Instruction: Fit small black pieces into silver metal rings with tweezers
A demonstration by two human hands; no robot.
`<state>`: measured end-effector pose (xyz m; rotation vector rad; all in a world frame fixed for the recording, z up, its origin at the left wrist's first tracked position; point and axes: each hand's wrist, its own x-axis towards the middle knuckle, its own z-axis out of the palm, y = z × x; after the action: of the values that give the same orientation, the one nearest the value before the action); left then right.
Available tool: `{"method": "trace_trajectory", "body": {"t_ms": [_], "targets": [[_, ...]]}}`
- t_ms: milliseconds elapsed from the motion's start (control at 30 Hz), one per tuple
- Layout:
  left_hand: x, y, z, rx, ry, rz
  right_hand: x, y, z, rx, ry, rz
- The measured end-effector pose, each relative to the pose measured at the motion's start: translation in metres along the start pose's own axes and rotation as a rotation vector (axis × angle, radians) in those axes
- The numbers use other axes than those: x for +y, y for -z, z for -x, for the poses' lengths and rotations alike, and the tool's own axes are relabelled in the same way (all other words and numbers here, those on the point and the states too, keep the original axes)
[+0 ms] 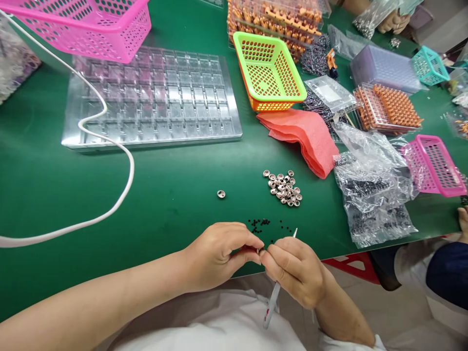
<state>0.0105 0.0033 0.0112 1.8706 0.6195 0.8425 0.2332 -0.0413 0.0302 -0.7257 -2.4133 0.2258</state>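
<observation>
My left hand [219, 253] and my right hand [296, 270] meet at the table's front edge. Between their fingertips they pinch a small metal cup [261, 250], mostly covered by the fingers. Grey tweezers [271, 304] lie in my right hand, with the pointed tip sticking out above the knuckles. Just beyond the hands, tiny black parts [257, 225] are scattered on the green table [175, 195]. A pile of small silvery cups [285, 187] sits farther back, and a single cup [221, 194] stands apart to its left.
Clear trays [153, 97] and a white cable [127, 170] are at the left, below a pink basket [124, 39]. A green basket [270, 68], red cloth [307, 136] and plastic bags [376, 195] lie behind and right. Another person's hand [395, 22] is at the far right.
</observation>
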Motion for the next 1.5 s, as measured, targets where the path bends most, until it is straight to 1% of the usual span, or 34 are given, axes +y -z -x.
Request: {"method": "trace_trajectory", "body": {"t_ms": [133,367,600,833,1033,1167,1267,1367,1433,1500], "targets": [[0.002,0.000,-0.001,0.013,0.006,-0.005,0.000,0.000,0.002,-0.016,-0.012,0.003],[0.006,0.004,-0.003,-0.029,0.136,0.016,0.004,-0.001,0.008,-0.088,0.018,0.001],[0.009,0.004,-0.003,-0.034,0.238,0.069,0.002,0.002,0.005,-0.072,0.014,0.022],[0.008,0.002,-0.002,0.004,0.285,0.143,0.003,-0.001,0.007,-0.086,-0.022,-0.077],[0.009,0.000,-0.001,0.021,0.266,0.143,0.004,-0.002,0.006,-0.080,0.007,-0.060],[0.008,0.001,-0.001,-0.035,0.333,0.155,0.005,-0.003,0.004,-0.095,-0.008,-0.075],[0.006,0.004,-0.004,-0.115,0.404,0.152,0.007,-0.005,0.002,-0.111,0.001,-0.036],[0.005,0.010,-0.006,-0.190,0.434,0.143,0.009,-0.009,0.000,-0.111,0.003,-0.010],[0.004,0.013,-0.008,-0.211,0.457,0.144,0.010,-0.012,0.000,-0.097,0.003,-0.002],[0.003,0.015,-0.010,-0.200,0.517,0.193,0.011,-0.014,0.002,-0.059,-0.003,-0.010]]}}
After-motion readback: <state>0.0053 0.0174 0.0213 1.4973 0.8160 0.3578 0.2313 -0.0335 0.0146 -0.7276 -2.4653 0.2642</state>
